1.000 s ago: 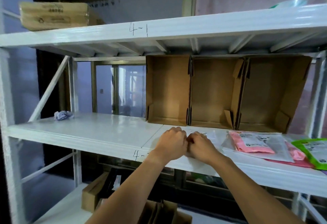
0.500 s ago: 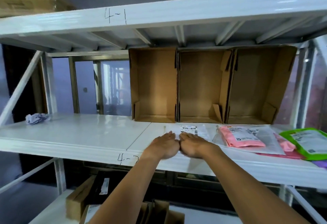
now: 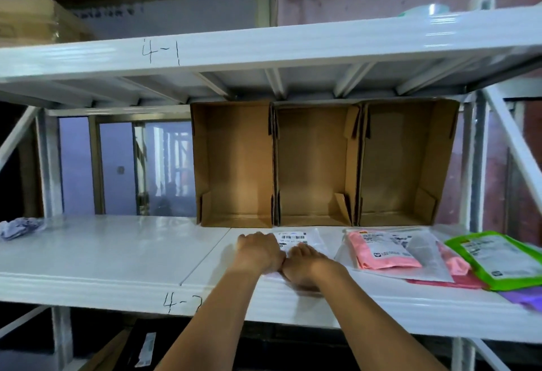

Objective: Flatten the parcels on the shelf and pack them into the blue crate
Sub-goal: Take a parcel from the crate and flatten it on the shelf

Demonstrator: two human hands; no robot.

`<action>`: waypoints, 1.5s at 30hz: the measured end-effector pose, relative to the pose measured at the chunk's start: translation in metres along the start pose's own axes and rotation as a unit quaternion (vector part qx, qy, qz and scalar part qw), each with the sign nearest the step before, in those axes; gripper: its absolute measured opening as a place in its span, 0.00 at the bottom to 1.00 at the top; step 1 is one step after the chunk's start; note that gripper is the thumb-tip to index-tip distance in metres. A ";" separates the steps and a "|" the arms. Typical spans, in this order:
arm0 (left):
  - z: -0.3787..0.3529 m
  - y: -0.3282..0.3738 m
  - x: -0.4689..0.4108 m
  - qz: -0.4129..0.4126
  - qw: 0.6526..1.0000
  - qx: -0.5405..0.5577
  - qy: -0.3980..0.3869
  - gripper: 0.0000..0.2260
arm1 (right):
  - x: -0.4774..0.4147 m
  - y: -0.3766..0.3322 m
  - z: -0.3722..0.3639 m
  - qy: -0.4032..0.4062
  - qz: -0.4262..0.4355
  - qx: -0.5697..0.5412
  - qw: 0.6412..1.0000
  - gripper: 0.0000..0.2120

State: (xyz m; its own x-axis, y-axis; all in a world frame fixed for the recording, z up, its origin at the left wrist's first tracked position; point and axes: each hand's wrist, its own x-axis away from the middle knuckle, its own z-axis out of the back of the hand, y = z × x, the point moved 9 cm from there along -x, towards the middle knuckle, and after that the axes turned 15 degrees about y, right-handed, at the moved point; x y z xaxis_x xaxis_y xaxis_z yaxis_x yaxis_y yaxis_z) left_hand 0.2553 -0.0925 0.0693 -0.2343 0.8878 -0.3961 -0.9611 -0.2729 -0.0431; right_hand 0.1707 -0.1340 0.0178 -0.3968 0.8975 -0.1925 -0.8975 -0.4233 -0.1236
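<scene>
Left hand, right hand pressing one white parcel, three cardboard boxes

The left hand and the right hand press down flat, side by side, on a white parcel on the shelf. A pink parcel and a green parcel lie to the right. Three brown boxes stand behind.

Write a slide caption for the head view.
Left hand and right hand press a white parcel flat on the shelf.
</scene>
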 end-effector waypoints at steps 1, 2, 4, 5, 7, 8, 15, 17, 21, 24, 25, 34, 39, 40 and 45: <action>0.006 0.008 -0.004 -0.010 0.999 -0.030 0.032 0.19 | 0.000 0.000 0.000 0.000 0.007 0.010 1.000 0.38; 0.010 0.015 -0.008 -0.018 0.997 -0.051 0.057 0.18 | 0.003 0.000 0.003 0.000 0.013 0.016 1.000 0.36; 0.006 0.023 -0.015 -0.021 0.995 -0.050 0.089 0.15 | 0.010 0.001 0.009 -0.004 0.018 0.008 1.000 0.34; 0.002 0.023 -0.017 -0.017 0.994 -0.040 0.096 0.15 | 0.015 0.001 0.014 -0.008 0.017 -0.001 1.000 0.33; -0.003 0.017 -0.017 -0.005 0.994 -0.012 0.104 0.16 | 0.021 -0.003 0.024 -0.026 0.017 0.002 1.000 0.33; -0.006 0.015 -0.017 -0.006 0.994 -0.003 0.112 0.17 | 0.020 -0.004 0.026 -0.034 0.015 0.012 0.999 0.33; -0.018 0.021 -0.021 -0.100 0.990 0.001 0.096 0.13 | -0.004 -0.012 0.032 0.056 0.035 0.098 0.993 0.29; -0.024 0.022 -0.024 -0.117 0.990 0.028 0.074 0.14 | -0.010 -0.011 0.029 0.074 0.044 0.112 0.990 0.28; -0.032 0.024 -0.027 -0.138 0.986 0.094 0.030 0.20 | -0.018 -0.002 0.016 0.040 0.068 0.036 0.996 0.30; -0.039 0.022 -0.027 -0.121 0.983 0.137 -0.012 0.22 | -0.027 0.009 0.005 0.006 0.057 -0.026 0.998 0.33; -0.041 0.021 -0.027 -0.117 0.983 0.138 -0.025 0.22 | -0.031 0.011 0.003 0.002 0.052 -0.033 0.998 0.33; -0.045 0.022 -0.025 -0.097 0.988 0.102 -0.069 0.24 | -0.042 0.020 0.000 0.016 0.030 -0.038 0.999 0.33; -0.057 0.017 -0.032 -0.069 0.988 0.115 -0.075 0.26 | -0.050 0.026 0.001 0.016 0.004 -0.049 0.999 0.32; -0.060 0.013 -0.035 -0.054 0.988 0.122 -0.076 0.27 | -0.054 0.027 0.000 0.016 0.005 -0.048 0.999 0.33; -0.066 0.007 -0.043 -0.014 0.985 0.161 -0.061 0.28 | -0.068 0.030 -0.002 0.025 0.024 -0.027 0.999 0.33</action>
State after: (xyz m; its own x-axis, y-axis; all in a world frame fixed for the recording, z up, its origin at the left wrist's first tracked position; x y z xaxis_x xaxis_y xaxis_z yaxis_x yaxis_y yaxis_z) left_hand 0.2678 -0.1570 0.0251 -0.2031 0.9369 -0.2845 -0.9595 -0.1325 0.2488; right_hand 0.1714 -0.2074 0.0255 -0.4278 0.8691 -0.2484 -0.8653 -0.4732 -0.1652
